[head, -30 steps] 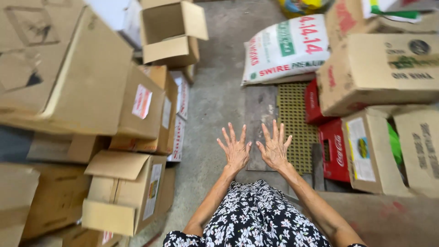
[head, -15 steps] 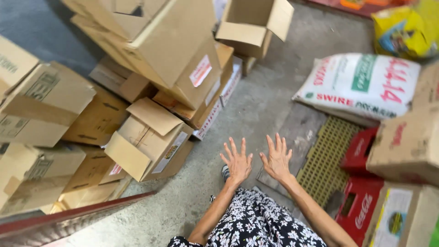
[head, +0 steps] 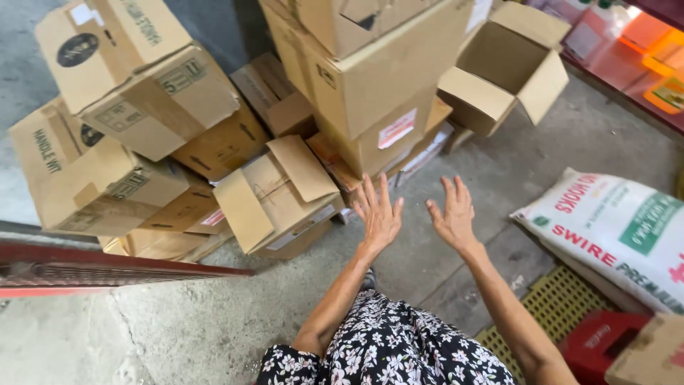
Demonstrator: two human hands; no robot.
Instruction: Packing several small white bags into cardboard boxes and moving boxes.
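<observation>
Since the earlier frame the view has swung left: the carton stack now fills 10 to 12 o'clock. Left hand [head: 378, 214] and right hand [head: 453, 216] hover empty, fingers spread, nearest the open-flapped carton [head: 274, 194] at 9 o'clock. Judgement: take opposite lower edges, not flaps.

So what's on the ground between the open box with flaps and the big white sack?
Only bare concrete floor in the head view, between box and sack.

Shop storeroom, stacked cardboard boxes [head: 370, 78], white sack [head: 613, 228], concrete floor [head: 214, 321]
</observation>
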